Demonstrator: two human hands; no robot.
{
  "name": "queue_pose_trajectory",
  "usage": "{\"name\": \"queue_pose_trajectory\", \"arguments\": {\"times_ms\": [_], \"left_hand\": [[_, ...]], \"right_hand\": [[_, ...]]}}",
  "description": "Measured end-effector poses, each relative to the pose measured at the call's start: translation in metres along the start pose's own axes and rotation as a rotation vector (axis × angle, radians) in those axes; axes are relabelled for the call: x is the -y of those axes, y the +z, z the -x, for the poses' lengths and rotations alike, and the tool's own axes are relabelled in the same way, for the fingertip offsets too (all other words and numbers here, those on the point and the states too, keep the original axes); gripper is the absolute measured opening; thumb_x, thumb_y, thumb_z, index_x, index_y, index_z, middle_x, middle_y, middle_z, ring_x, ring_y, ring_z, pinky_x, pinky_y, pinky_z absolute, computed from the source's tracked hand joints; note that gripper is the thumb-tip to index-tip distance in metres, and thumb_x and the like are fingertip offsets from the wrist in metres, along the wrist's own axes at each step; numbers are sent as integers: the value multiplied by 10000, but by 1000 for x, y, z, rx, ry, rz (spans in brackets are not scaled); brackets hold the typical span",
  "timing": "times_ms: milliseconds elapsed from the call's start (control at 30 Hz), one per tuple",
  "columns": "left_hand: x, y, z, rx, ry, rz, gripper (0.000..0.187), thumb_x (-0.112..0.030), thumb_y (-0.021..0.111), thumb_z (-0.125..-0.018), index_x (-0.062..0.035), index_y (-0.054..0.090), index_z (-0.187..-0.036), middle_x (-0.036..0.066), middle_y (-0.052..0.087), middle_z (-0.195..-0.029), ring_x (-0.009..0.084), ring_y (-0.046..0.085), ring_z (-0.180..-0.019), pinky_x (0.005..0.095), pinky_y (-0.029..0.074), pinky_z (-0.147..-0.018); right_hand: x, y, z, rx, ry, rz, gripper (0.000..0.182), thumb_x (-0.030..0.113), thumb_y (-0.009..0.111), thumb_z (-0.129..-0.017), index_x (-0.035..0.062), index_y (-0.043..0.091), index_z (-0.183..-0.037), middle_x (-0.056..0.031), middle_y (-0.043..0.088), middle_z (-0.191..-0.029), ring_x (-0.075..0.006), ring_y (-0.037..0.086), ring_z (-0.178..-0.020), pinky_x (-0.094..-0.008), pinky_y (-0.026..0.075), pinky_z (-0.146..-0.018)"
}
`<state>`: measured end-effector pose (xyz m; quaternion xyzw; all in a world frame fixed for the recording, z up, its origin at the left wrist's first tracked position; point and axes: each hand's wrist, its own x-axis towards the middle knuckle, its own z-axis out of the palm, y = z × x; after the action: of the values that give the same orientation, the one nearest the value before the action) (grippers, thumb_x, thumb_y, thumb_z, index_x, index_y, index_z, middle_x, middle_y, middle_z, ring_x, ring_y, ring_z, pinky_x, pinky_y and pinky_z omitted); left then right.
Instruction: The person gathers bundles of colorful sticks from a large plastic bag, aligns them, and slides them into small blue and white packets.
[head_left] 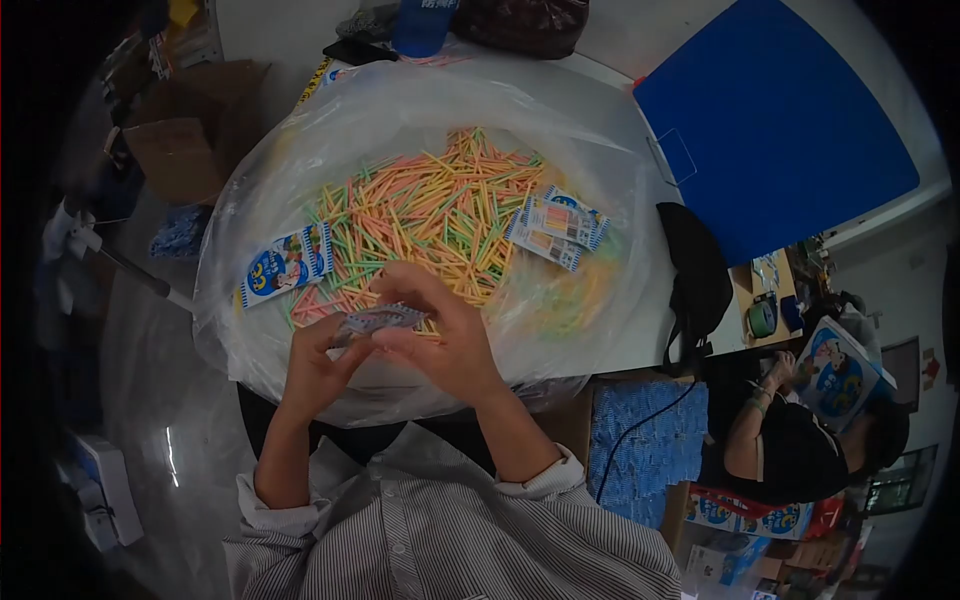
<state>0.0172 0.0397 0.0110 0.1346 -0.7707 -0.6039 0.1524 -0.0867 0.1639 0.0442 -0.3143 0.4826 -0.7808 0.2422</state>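
Centred on a plastic bag [250, 190], open on the worktop [645, 325], with sticks [430, 210] inside.
Shows one packet [288, 263] at the sticks' left edge, overlapping packets [560, 228] at their right, a box [170, 160] upper left.

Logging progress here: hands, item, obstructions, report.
Left hand and right hand on small packet. Held near edge of colored sticks. Nothing visibly blocking.
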Motion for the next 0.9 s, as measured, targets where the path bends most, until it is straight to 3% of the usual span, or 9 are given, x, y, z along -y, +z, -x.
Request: {"name": "queue_pose_trajectory", "arguments": {"times_ms": [67, 200, 267, 467, 533, 633, 700, 767, 900], "left_hand": [[-3, 3, 1, 12, 118, -131, 229, -56, 638, -708, 4, 580, -922, 69, 600, -812, 158, 578, -777, 269, 444, -699], [-4, 7, 3, -237, 136, -109, 183, -60, 609, -741, 14, 570, -904, 86, 607, -823, 152, 588, -774, 260, 450, -689], [1, 3, 5, -292, 92, 7, 171, -65, 598, -754, 16, 566, -902, 86, 608, -825, 148, 589, -778, 258, 451, -691], [3, 5, 8, -183, 73, -47, 185, -74, 578, -775, 12, 545, -936, 86, 608, -824, 156, 591, -778, 258, 452, -696], [-3, 3, 10, -245, 102, -24, 173, -70, 553, -791, 13, 541, -942, 94, 606, -814, 153, 587, -780, 263, 450, -693], [-20, -12, 21, -123, 126, 186, 161, -79, 517, -815, 29, 540, -932, 112, 601, -833, 166, 583, -770, 268, 449, -686], [-46, -20, 28, 72, 454, 424, 162, -82, 480, -837, 32, 541, -934, 128, 593, -859, 178, 578, -740, 271, 451, -670], [-81, 0, 36, 37, 763, 738, 175, -104, 466, -844, 23, 548, -931, 125, 586, -870, 204, 572, -732, 294, 456, -660], [-67, -2, 60, -14, 615, 697, 184, -119, 467, -846, 23, 544, -935, 122, 584, -869, 198, 569, -734, 294, 455, -661]], "right_hand": [[3, -15, -2, 295, -352, 708, 154, 16, 584, -755, -9, 571, -907, -73, 589, -846, -134, 550, -782, -252, 449, -667], [23, -59, -19, -333, -102, 449, 108, 26, 581, -767, -13, 602, -865, -26, 592, -755, -65, 526, -660, -203, 418, -572], [35, -103, -40, -532, -101, 591, 130, 81, 581, -766, -7, 590, -861, -49, 588, -784, -87, 535, -686, -242, 434, -602], [17, -218, -83, -783, -254, 1063, 169, 128, 575, -788, -15, 531, -865, -44, 575, -759, -67, 510, -659, -203, 412, -595], [15, -222, -81, -825, -384, 1703, 305, 166, 597, -761, -7, 488, -987, -132, 538, -952, -195, 537, -834, -287, 433, -702], [24, -196, -62, -855, -425, 1222, 208, 115, 559, -797, -2, 500, -959, -82, 546, -934, -116, 530, -793, -245, 430, -659], [27, -157, -46, -680, -333, 1097, 212, 98, 550, -802, -5, 491, -978, -76, 546, -928, -118, 531, -806, -240, 430, -670], [21, -116, -23, -528, -200, 950, 217, 81, 541, -807, -7, 483, -997, -70, 547, -922, -121, 533, -820, -235, 430, -682], [1, -65, 3, -126, -76, 946, 168, 51, 550, -786, 25, 532, -950, -66, 581, -852, -123, 546, -722, -251, 454, -630]]}}
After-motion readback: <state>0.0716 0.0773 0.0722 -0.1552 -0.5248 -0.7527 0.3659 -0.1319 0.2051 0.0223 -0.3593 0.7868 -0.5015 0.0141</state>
